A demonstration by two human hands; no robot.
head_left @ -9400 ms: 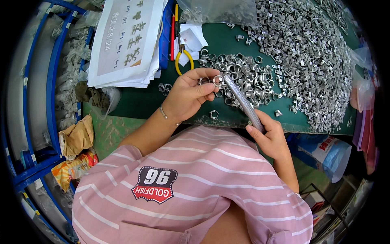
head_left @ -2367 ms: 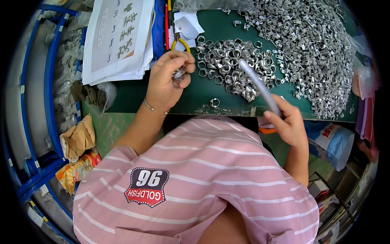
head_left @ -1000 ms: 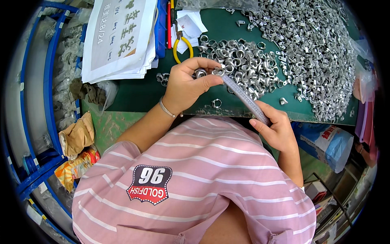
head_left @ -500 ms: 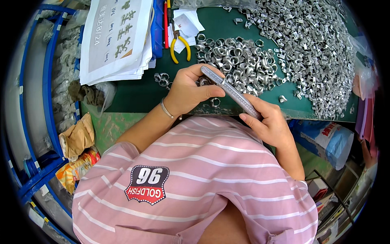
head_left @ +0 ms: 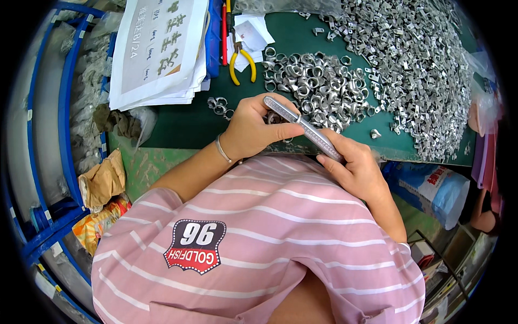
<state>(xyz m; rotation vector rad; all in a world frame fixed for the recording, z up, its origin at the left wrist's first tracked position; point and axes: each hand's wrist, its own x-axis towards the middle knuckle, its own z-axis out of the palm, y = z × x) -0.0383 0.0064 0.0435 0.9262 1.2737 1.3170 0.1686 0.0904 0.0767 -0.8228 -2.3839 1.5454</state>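
Observation:
In front of my body a grey ring sizing stick [head_left: 318, 140], marked with fine graduations, slants from upper left to lower right. My left hand [head_left: 258, 125] is closed at its upper end, the thumb pressed along the side. A thin silvery band, apparently a ring [head_left: 299, 118], sits around the stick by that thumb. The lower end lies in my closed right hand [head_left: 353, 162], between thumb and fingers. Just beyond my hands a heap of silver metal rings [head_left: 318, 86] rests on the green tabletop [head_left: 183, 127]. Several loose rings [head_left: 218, 105] lie left of my left hand.
A large pile of small metal clips [head_left: 415, 70] covers the far right. Yellow-handled pliers [head_left: 243, 65], a red pen [head_left: 224, 35] and stacked papers [head_left: 156, 54] lie far left. Blue shelving [head_left: 67, 108] stands at left. Another person's arm [head_left: 484, 220] shows at the right edge.
The view has shifted slightly, so the table things sit a little lower and farther right. Both hands keep hold of the sizing stick; the left thumb reaches slightly farther across it.

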